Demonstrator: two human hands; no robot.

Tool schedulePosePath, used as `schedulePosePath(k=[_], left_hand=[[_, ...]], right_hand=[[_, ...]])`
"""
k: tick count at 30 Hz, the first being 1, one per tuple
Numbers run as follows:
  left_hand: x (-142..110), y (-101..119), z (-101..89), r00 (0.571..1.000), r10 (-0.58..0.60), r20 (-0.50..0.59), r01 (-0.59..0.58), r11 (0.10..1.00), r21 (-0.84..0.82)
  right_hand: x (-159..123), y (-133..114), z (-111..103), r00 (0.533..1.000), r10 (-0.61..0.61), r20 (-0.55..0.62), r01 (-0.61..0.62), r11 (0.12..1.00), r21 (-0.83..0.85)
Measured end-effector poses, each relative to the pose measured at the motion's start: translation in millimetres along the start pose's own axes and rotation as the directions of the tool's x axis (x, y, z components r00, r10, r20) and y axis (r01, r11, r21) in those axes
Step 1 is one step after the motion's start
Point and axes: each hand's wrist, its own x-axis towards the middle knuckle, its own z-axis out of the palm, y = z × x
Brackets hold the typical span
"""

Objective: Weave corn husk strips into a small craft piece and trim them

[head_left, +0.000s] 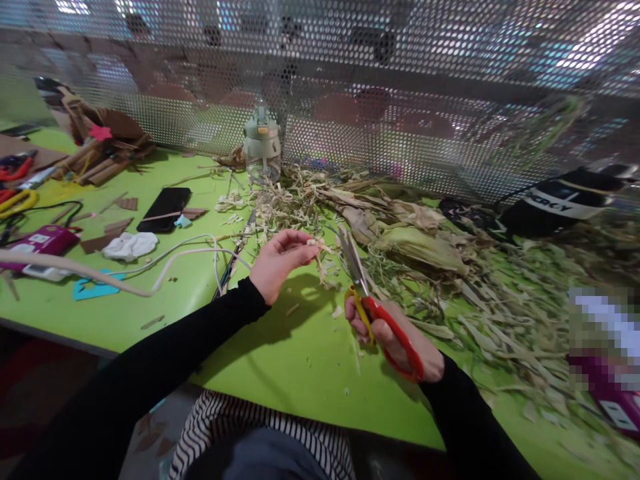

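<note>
And there at the near side of the bright green counter (310,363), both bare hands were at work! The left hand (283,261) had its grip closed, thumb against fingers, on a thin, pale, dry strip of plant husk (323,259), its loose end hanging just past the fingertips. Over on the other side, the right hand (400,337) had its grip wrapped around the handles of metal scissors with red and yellow plastic loops (371,304), blades angled up and away, their tips near the strip but apart from it.

Beyond them, what a spread! A broad, folded, yellow-green husk (423,250) lay among a sprawling heap of shredded, dry, beige-green plant fibres (500,323) that ran down the right side. At the back, a clear bottle with a grey-green lid (261,143) stood upright before the perforated metal screen (320,87). And out to the left, a black rectangular phone (167,208) lay flat, with a crumpled white tissue (129,246) just beside it.
</note>
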Motion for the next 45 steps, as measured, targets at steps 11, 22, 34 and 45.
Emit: schedulePosePath(k=[11, 22, 34, 45], left_hand=[[-7, 10, 3.8, 0.973, 0.231, 0.021, -0.231, 0.950, 0.211], [-7, 2, 0.4, 0.956, 0.254, 0.144, -0.279, 0.940, 0.195], [-9, 6, 4.0, 0.961, 0.208, 0.182, -0.234, 0.963, 0.133], [-10, 6, 4.9, 0.950, 0.251, 0.188, -0.283, 0.943, 0.175]], right_hand=[[-7, -15, 3, 0.981, 0.096, 0.169, -0.110, 0.991, 0.079], [-10, -24, 5, 0.981, 0.039, 0.189, -0.065, 0.989, 0.135], [-11, -19, 3, 0.980, 0.030, 0.197, -0.066, 0.982, 0.177], [-8, -21, 4, 0.974, 0.124, 0.189, -0.160, 0.969, 0.191]])
